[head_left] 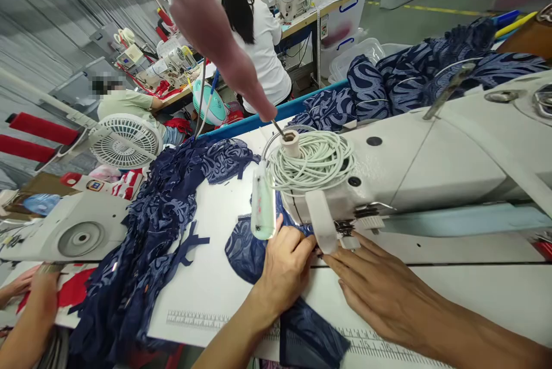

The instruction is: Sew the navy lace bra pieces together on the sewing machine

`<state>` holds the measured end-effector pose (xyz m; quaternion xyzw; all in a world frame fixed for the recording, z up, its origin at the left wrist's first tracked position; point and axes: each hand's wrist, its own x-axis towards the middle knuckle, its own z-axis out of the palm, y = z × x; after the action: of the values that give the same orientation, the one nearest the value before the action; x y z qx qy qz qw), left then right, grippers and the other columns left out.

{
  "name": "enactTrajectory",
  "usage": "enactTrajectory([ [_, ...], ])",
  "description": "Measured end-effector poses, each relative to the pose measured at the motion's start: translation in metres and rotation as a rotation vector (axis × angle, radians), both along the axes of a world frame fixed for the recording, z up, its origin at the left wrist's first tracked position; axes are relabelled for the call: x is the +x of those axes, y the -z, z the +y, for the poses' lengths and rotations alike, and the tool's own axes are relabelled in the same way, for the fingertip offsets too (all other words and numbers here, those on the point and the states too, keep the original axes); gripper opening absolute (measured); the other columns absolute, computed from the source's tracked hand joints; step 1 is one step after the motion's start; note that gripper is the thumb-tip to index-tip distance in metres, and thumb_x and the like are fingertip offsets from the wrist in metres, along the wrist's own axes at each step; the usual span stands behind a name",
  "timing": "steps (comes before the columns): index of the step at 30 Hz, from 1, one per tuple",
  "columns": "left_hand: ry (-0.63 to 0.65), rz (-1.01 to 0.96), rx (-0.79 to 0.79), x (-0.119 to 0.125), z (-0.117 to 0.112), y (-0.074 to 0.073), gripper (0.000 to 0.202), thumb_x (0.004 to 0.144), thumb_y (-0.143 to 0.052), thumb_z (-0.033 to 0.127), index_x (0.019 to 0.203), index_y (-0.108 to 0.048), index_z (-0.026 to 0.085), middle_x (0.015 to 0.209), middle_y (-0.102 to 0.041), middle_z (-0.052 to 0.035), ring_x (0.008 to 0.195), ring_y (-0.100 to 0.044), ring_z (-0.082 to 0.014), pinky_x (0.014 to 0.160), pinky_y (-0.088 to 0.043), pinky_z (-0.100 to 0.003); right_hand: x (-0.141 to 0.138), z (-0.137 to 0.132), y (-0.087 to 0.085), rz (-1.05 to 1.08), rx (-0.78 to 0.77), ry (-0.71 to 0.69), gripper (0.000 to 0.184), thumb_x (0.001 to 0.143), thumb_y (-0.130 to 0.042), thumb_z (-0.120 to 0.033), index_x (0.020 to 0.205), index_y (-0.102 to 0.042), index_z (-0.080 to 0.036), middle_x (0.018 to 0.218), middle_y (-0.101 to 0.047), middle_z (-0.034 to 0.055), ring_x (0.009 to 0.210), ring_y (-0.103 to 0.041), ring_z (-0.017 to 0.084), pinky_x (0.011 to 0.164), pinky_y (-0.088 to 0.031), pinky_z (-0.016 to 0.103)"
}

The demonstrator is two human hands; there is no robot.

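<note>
My left hand (284,265) rests on a navy patterned fabric piece (245,251) under the head of a white sewing machine (431,162), its fingers curled and pressing the cloth near the needle. To the right of the needle area my right hand (379,288) lies flat on the table with its fingers stretched toward the presser foot. The same fabric runs back toward me and hangs over the table's front edge (310,334). A coil of white cord (314,159) sits on top of the machine head.
A heap of navy patterned pieces (146,242) lies left on the white table (215,294); more are piled behind the machine (409,81). A co-worker's hands (26,288) work at far left by another machine (77,231). A small fan (125,142) and seated people are beyond.
</note>
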<state>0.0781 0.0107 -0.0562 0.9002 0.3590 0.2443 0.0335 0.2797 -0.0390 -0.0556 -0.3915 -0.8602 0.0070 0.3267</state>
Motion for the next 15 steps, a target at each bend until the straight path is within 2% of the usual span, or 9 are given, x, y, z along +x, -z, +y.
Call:
enactTrajectory([
  [5, 0.009, 0.096, -0.006, -0.002, -0.008, -0.003, 0.027, 0.096, -0.054, 0.017, 0.122, -0.062, 0.02, 0.115, -0.068, -0.0101, 0.112, -0.061, -0.0256, 0.088, -0.047, -0.037, -0.001, -0.003, -0.002, 0.02, -0.005, -0.002, 0.033, 0.094, -0.037, -0.01, 0.108, -0.068, -0.013, 0.099, -0.071, 0.0058, 0.094, -0.061, 0.018, 0.116, -0.026, 0.039],
  [10, -0.009, 0.092, 0.016, -0.003, -0.01, 0.002, 0.029, 0.094, -0.054, 0.014, 0.122, -0.062, 0.017, 0.111, -0.069, -0.0101, 0.11, -0.062, -0.0257, 0.084, -0.05, -0.037, 0.0, -0.003, -0.001, -0.027, 0.052, 0.012, 0.037, 0.095, -0.033, -0.011, 0.103, -0.068, -0.017, 0.097, -0.072, 0.0042, 0.089, -0.061, 0.019, 0.116, -0.026, 0.04],
  [15, 0.054, 0.054, 0.012, -0.005, 0.002, 0.005, 0.028, 0.094, -0.056, 0.015, 0.121, -0.062, 0.015, 0.109, -0.067, -0.0118, 0.112, -0.061, -0.0243, 0.092, -0.051, -0.036, -0.001, 0.001, -0.003, -0.041, 0.026, 0.03, 0.037, 0.096, -0.031, -0.012, 0.1, -0.068, -0.017, 0.089, -0.071, 0.0046, 0.086, -0.061, 0.019, 0.115, -0.025, 0.041],
])
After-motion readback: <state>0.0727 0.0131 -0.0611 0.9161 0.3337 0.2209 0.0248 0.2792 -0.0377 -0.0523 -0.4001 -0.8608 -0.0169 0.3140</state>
